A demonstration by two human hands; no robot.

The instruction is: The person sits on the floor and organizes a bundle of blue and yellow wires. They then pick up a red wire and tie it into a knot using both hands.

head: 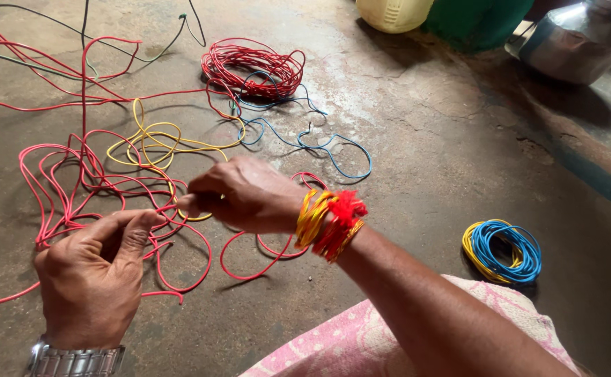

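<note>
both hands (173, 234) pinched on one red wire (169, 209), its held stretch left-right between them

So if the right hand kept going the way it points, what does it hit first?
The right hand points left; it would probably first meet the tangled loose red wire on the floor, though depth is unclear.

Loose tangled red wire (96, 183), floor-strewn

A worn, stained grey concrete floor (424, 119) lies in soft daylight, with a yellow container (393, 12), a green container (476, 21) and a steel pot (578, 38) at its far edge.
</note>
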